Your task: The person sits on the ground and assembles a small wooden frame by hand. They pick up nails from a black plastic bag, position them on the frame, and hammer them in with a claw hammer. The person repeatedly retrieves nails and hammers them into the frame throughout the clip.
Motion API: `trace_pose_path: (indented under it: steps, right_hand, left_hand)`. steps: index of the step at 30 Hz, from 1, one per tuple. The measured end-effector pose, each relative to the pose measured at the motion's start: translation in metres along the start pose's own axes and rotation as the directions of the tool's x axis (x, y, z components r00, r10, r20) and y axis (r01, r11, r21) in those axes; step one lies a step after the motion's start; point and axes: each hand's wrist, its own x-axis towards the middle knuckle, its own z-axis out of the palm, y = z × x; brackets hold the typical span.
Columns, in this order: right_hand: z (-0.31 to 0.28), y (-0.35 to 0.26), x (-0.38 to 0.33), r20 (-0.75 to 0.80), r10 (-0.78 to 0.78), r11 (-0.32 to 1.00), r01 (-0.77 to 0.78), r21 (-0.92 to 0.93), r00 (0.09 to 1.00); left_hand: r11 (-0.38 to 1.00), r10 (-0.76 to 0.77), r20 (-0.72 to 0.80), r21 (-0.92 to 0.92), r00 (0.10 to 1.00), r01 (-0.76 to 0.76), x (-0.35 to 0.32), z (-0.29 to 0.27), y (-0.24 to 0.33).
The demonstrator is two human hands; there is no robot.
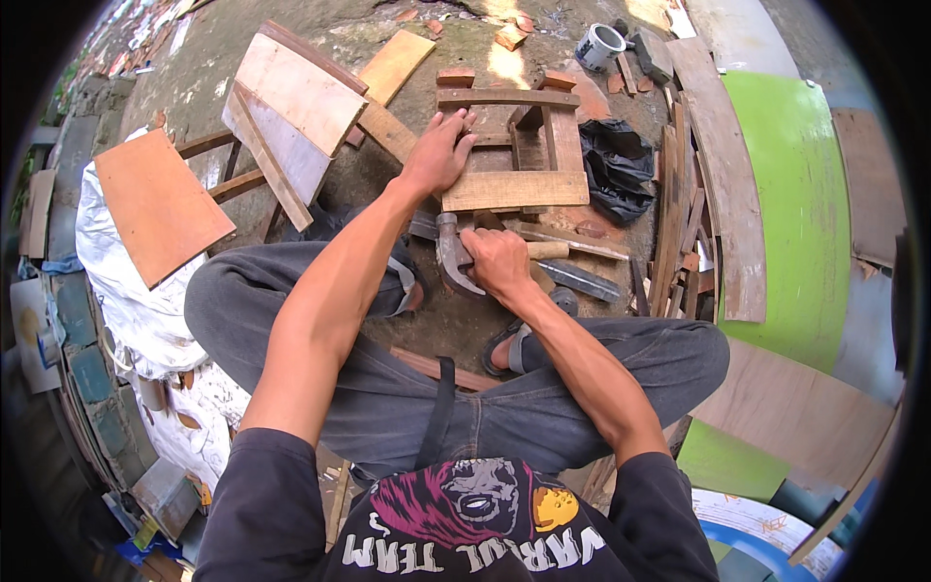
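A small wooden frame (515,192), made of rails and legs like a little stool, stands on the ground in front of me. My left hand (441,153) grips its left side, the fingers lying over the rail, which the hand mostly hides. Just below the frame's near rail, my right hand (499,260) is closed around a claw hammer (452,250), close to its head. The hammer's metal head points left and its claw curves toward me. To the right of this hand lies a dark grey metal bar (580,280).
Wooden panel pieces (163,206) and a half-built board assembly (301,92) stand to the left. Stacked wood strips (669,213), a black plastic bag (617,167) and a green board (787,194) are on the right. A metal can (599,47) sits at the far right.
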Motion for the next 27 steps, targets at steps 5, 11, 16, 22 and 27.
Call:
trace_pose_path:
  steps: [5,11,16,22,27]
  right_hand:
    - [0.004,-0.007,0.002,0.001,0.176,0.984,-0.176,0.033,0.984]
    - [-0.009,0.009,-0.011,0.022,-0.014,0.997,0.012,0.078,1.0]
    - [-0.026,0.027,-0.013,-0.163,0.331,0.919,-0.278,0.28,0.929]
    - [-0.041,0.046,0.011,-0.189,0.607,0.703,-0.41,0.581,0.772]
    - [-0.019,0.059,0.01,-0.091,0.558,0.747,-0.452,0.488,0.825]
  left_hand:
    - [1.0,0.002,-0.011,0.003,1.0,-0.002,0.0,-0.002,0.007]
    - [0.994,0.003,0.009,-0.112,1.0,-0.002,0.005,-0.002,0.003]
    - [0.886,-0.212,0.196,-0.375,0.957,0.273,0.016,-0.031,-0.01]
    - [0.928,-0.2,0.175,-0.282,0.964,0.244,-0.023,-0.07,0.041]
    - [0.939,-0.295,0.189,-0.125,0.937,0.321,-0.058,-0.072,0.061]
